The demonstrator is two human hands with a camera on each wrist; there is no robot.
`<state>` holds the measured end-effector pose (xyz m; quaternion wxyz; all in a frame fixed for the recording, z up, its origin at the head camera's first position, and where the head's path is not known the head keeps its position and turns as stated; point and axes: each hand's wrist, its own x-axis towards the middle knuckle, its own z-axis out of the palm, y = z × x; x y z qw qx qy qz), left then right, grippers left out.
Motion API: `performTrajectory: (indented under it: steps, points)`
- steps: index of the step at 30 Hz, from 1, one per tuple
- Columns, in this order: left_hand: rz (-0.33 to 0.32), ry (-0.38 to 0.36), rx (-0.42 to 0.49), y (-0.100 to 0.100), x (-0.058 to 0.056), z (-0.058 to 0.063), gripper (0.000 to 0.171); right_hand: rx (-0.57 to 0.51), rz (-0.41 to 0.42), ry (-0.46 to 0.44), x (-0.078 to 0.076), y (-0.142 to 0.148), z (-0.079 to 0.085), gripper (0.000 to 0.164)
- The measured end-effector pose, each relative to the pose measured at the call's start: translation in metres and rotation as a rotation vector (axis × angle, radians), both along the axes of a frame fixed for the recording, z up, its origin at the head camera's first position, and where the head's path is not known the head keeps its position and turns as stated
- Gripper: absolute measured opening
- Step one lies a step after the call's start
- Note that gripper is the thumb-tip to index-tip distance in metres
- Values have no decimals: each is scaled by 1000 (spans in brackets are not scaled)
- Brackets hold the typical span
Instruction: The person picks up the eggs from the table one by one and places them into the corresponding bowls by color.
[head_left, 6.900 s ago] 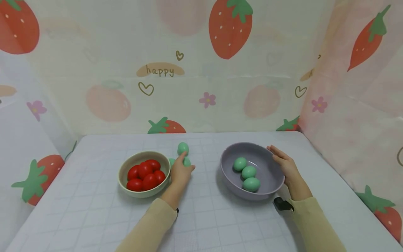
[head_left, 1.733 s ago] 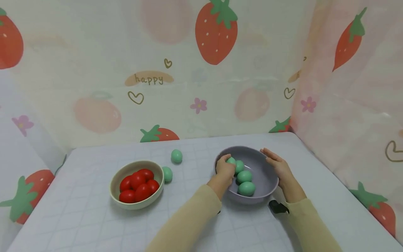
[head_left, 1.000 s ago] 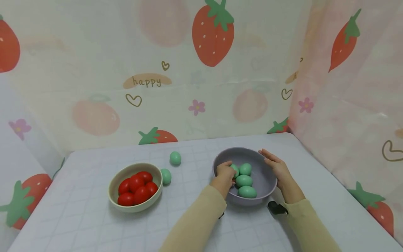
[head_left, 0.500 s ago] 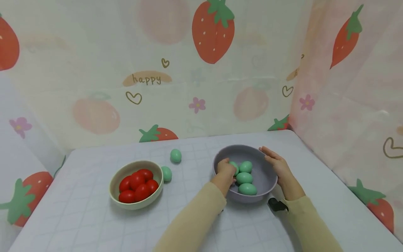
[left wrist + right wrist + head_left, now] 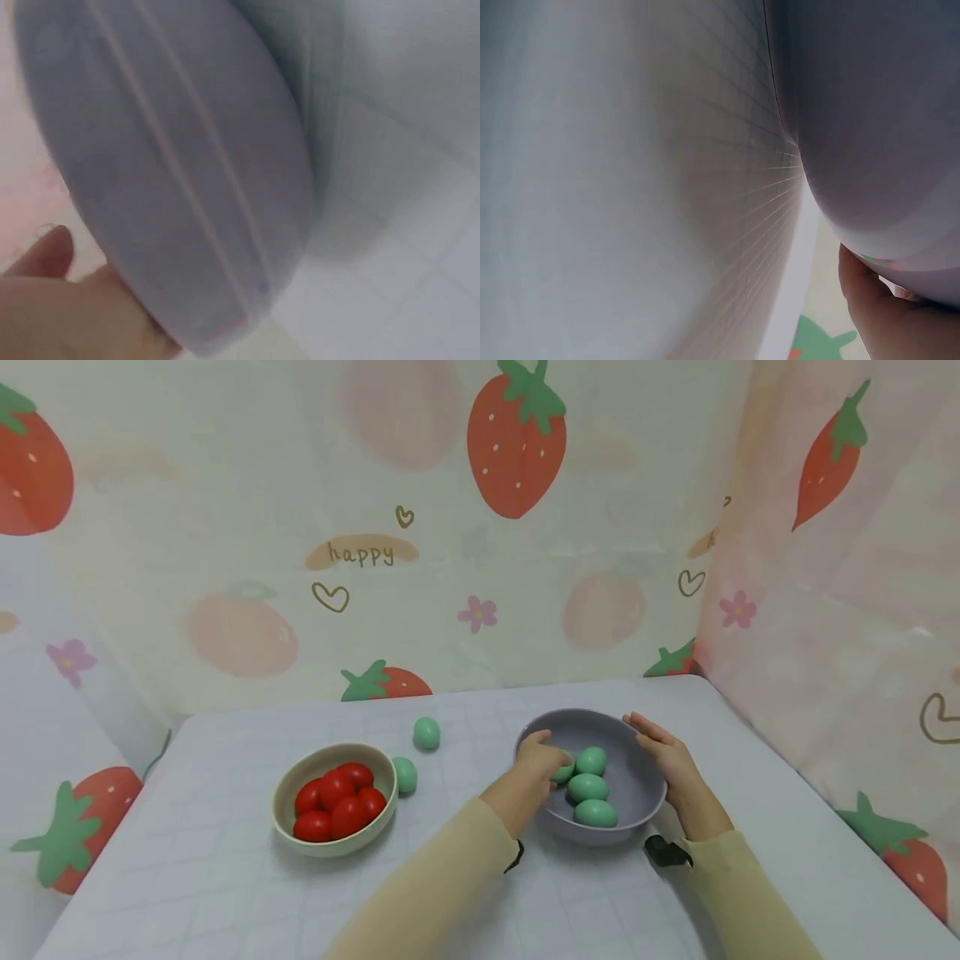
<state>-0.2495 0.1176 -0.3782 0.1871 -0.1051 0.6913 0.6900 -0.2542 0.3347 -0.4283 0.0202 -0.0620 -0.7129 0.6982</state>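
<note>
Several green eggs [image 5: 588,787] lie in the purple bowl [image 5: 637,802] on the right side of the table. My left hand [image 5: 531,770] reaches over the bowl's left rim, thumb and fingers spread beside the leftmost egg [image 5: 564,768], which they partly cover. In the left wrist view, the bowl's outer wall [image 5: 165,165] fills much of the picture, above part of that hand. Against the bowl's right rim, my right hand [image 5: 675,767] rests with its fingers extended. The right wrist view has its fingers [image 5: 866,292] beside the bowl's wall [image 5: 877,120].
A cream bowl [image 5: 279,814] of red eggs [image 5: 349,817] stands on the left. One green egg [image 5: 406,774] sits right beside it, another [image 5: 427,733] farther back. The table [image 5: 247,902] carries a white checked cloth; strawberry-patterned sheets [image 5: 405,460] hang behind and to the right.
My left hand moved from the cream bowl's side to the purple bowl, carrying green eggs over, and has just loosened its fingers from the last one. The right hand stays at the rim.
</note>
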Motion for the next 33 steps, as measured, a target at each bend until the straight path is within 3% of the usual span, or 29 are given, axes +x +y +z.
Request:
performTrajectory:
  steps: [6, 12, 17, 22, 33]
  points:
    - [-109, 98, 110, -26, 8, -10, 50, -5, -7, -22, 2, 1, -4, 50]
    - [-71, 198, 177, -42, 11, -14, 42, 11, -7, -12, 2, 1, -5, 50]
    - [6, 298, 175, -55, 11, -16, 38, 4, -15, -6, 2, 0, -4, 50]
    - [117, 377, 82, -68, 5, -22, 36, -6, -24, -7, 3, 0, -4, 50]
    - [402, 385, -57, -91, -20, -40, 47, -27, -10, 4, 0, -2, 0, 50]
